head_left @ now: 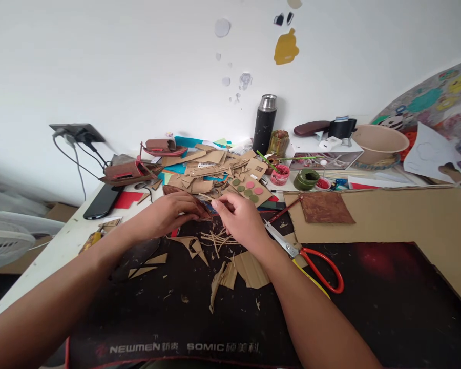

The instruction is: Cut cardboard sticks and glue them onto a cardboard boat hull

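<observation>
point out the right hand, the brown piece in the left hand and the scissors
Right hand (243, 219): head view, middle of the hand
Brown piece (172, 189): head view, its visible left end
Scissors (291, 250): head view, metal near the pivot

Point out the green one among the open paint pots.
The round, dark-green paint pot, standing between the round pink paint pot and the small, shallow pot of red paint; it alone is green.

"NEWMEN 新贵" and "SOMIC 硕美科" in pale print on the black mat (230, 323).
</observation>
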Available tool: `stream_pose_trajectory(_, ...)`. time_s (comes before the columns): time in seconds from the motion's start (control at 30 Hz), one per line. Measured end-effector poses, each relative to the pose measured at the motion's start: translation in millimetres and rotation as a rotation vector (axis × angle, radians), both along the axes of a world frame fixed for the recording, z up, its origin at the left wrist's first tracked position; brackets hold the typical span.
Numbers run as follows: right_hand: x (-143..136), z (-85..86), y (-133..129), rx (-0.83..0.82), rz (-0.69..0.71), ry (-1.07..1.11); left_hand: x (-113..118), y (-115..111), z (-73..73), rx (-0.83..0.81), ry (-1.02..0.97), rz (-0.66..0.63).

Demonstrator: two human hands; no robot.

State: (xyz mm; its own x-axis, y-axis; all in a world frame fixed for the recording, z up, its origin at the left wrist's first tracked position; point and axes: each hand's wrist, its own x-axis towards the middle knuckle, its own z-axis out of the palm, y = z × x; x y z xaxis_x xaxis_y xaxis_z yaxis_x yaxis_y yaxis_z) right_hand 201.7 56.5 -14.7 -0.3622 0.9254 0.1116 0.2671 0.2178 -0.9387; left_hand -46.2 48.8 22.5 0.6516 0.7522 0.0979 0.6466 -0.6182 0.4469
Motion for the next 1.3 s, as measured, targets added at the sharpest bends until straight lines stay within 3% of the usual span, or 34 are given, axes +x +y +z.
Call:
stream_pose_trajectory(0.33,1.2,7.6,-0.9,-0.170,0.044,0.259,-11.8,6.6,29.6,-0.273,-0.202,0.289)
stream_pose_trajectory(0.53,1.6,12.0,-3.2,-0.150,0.103,0.234,-17.0,13.7,35.0,-0.262,-0.194,0.335)
stream_pose_trajectory(0.7,3.0,14.1,-6.1,-0.125,0.163,0.070,-11.0,19.0,30.9,-0.248,-0.149,0.328)
stream_pose_trajectory(0.97,-0.2,18.2,-8.7,0.062,0.188,-0.333,4.3,31.9,14.7,-0.264,-0.064,0.243)
stream_pose_trajectory(1.1,-1.3,17.0,-8.3,0.107,0.171,-0.426,9.4,36.9,5.4,-0.180,-0.024,0.298)
stream_pose_trajectory(1.3,-1.6,14.5,-9.2,0.139,0.177,-0.465,14.1,39.4,-8.4,-0.208,-0.026,0.267)
